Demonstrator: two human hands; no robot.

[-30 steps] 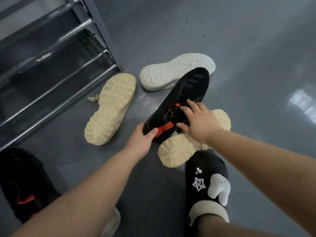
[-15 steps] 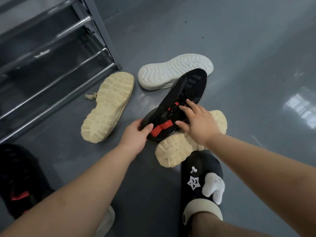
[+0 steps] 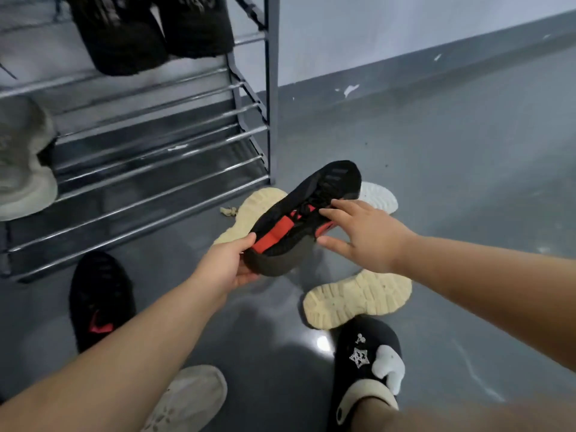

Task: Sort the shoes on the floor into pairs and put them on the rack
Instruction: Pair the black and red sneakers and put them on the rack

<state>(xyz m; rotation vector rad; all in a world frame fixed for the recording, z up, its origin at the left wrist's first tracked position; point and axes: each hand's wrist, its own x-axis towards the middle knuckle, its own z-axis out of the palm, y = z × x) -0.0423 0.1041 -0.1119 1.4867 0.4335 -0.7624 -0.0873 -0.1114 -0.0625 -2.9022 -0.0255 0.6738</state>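
Two hands on the black-and-red sneaker (image 3: 307,210): left hand (image 3: 229,265) grips its heel, right hand (image 3: 363,236) rests spread-fingered over the laces, rack (image 3: 249,132) beyond the fingertips

We find no readable text, brand name or number anywhere. The only sign we make out is a silver star-shaped charm (image 3: 359,357) on the black slipper (image 3: 364,366), well below the grip on the black-and-red sneaker (image 3: 307,213).
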